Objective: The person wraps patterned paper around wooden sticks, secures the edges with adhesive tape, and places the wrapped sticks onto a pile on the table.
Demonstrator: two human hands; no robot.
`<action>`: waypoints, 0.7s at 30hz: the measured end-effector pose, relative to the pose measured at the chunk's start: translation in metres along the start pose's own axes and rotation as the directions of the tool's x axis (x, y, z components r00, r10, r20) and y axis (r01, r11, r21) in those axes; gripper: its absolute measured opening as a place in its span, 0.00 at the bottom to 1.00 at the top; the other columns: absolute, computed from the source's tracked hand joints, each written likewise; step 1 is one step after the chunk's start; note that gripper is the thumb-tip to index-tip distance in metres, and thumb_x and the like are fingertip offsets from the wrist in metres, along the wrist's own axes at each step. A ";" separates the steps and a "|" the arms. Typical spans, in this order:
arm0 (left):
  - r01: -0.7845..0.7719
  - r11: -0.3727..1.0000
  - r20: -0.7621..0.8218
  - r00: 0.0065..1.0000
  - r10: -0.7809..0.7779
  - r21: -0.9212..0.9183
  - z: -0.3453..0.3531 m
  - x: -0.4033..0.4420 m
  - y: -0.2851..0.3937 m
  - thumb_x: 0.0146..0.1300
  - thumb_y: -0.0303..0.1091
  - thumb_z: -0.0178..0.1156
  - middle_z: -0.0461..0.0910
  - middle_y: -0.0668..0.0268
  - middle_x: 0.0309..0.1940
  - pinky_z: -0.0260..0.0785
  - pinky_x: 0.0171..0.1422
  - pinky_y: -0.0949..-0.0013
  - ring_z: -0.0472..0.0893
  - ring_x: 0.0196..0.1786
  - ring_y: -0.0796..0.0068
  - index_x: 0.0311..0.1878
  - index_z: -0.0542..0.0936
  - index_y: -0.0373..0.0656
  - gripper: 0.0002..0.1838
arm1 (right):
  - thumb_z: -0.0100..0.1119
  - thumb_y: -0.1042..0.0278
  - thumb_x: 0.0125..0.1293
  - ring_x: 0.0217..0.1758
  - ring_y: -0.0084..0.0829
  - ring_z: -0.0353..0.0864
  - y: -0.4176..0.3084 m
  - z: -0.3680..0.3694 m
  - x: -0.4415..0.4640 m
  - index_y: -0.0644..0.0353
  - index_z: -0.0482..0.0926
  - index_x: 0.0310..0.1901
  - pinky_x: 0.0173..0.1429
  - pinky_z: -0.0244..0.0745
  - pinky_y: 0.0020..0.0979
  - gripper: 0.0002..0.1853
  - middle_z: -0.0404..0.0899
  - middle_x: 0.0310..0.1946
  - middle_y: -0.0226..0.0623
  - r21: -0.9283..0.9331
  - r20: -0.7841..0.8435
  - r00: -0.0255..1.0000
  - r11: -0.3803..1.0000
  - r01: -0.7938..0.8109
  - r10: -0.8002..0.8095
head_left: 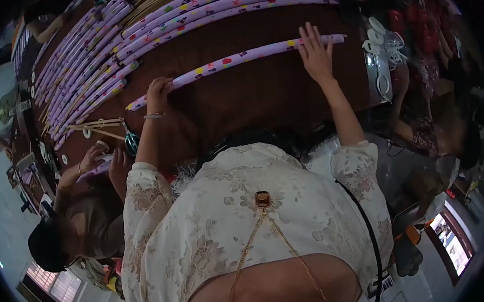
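Observation:
A long, thin purple paper roll [230,63] with a colourful print lies across the brown table in front of me. My left hand [159,90] has its fingers curled over the roll near its left end. Towards the other end, my right hand [316,55] lies flat on the roll with its fingers stretched out. Beyond it, several similar purple rolls [232,7] lie side by side. The underside of the roll and my left fingertips are hidden.
More purple rolls [87,66] and thin wooden sticks [102,125] lie at the left, near teal-handled scissors [132,141]. Rolls of white tape [375,29] sit at the table's right edge. A co-worker [90,229] handles a purple piece at left; another person [437,132] sits at right.

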State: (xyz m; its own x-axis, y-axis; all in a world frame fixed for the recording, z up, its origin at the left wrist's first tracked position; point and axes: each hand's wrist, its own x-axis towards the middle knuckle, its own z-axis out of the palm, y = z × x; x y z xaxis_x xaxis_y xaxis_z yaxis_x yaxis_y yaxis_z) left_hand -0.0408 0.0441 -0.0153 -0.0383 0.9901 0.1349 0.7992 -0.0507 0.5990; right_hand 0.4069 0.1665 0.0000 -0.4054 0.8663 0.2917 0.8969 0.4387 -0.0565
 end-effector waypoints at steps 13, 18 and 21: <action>-0.100 0.958 -0.057 0.991 0.119 0.268 0.135 0.040 0.156 0.64 0.54 0.42 0.48 0.54 0.68 0.40 0.72 0.59 0.47 0.71 0.58 0.66 0.52 0.36 0.37 | 0.37 0.58 0.69 0.71 0.34 0.47 -0.030 0.028 -0.003 0.46 0.57 0.65 0.69 0.36 0.53 0.23 0.52 0.67 0.30 0.110 0.118 0.986 0.989 0.102 -0.115; 0.097 0.957 -0.091 0.993 -0.074 0.273 0.100 0.020 0.110 0.63 0.55 0.41 0.46 0.53 0.68 0.35 0.72 0.59 0.44 0.71 0.58 0.67 0.50 0.34 0.39 | 0.36 0.57 0.69 0.71 0.35 0.47 -0.027 0.027 -0.001 0.47 0.57 0.65 0.69 0.36 0.52 0.23 0.52 0.67 0.31 0.122 0.147 0.984 0.989 0.086 -0.104; 0.263 0.895 -0.202 0.959 -0.201 0.360 0.057 -0.009 0.059 0.61 0.54 0.45 0.47 0.52 0.68 0.37 0.72 0.58 0.45 0.71 0.57 0.66 0.50 0.33 0.40 | 0.35 0.56 0.70 0.71 0.35 0.46 -0.024 0.025 -0.002 0.47 0.57 0.65 0.69 0.37 0.51 0.23 0.51 0.67 0.31 0.089 0.131 0.982 0.988 0.124 -0.135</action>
State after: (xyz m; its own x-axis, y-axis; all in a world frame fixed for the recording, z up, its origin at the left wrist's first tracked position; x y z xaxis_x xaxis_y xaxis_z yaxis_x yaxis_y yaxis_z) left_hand 0.0415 0.0394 -0.0263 -0.3183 0.9330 0.1680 0.9211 0.2624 0.2877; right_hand 0.3816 0.1603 -0.0230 -0.5424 0.8229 0.1693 0.8202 0.5623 -0.1051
